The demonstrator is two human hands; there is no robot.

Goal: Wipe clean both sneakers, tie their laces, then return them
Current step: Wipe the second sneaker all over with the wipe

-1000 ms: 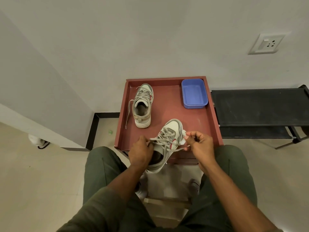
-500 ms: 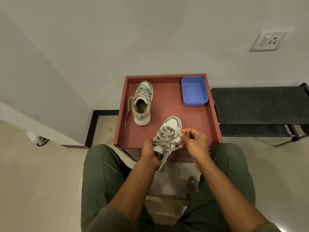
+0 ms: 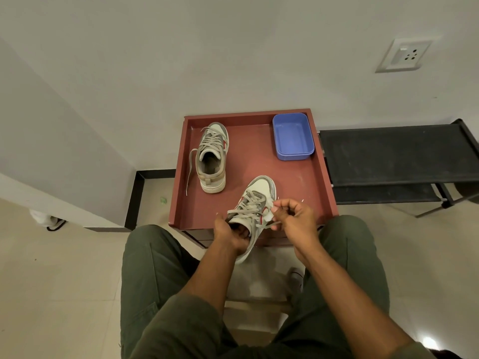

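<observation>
Red-brown and rimmed, the tray (image 3: 305, 193) sits against the wall with a dark bench (image 3: 394, 154) just to its right. On its far left stands one sneaker (image 3: 212, 159), upright, toe to the wall, its laces untied and one end trailing down the left side toward the tray's near edge. A blue tub (image 3: 293, 136) sits in the far right corner, well apart from that shoe. The second sneaker (image 3: 255, 203) is at the tray's near edge, toe pointing away and slightly right, heel hanging past the rim over the person's lap. The left hand (image 3: 230, 234) is closed around its heel and collar, fingers curled into the opening. The right hand (image 3: 295, 218) is beside the shoe's right flank, fingers bent and pinched on a small white wipe (image 3: 270, 216) pressed against the side near the red mark; a lace end runs just under that hand. Green trouser legs frame the near view.
</observation>
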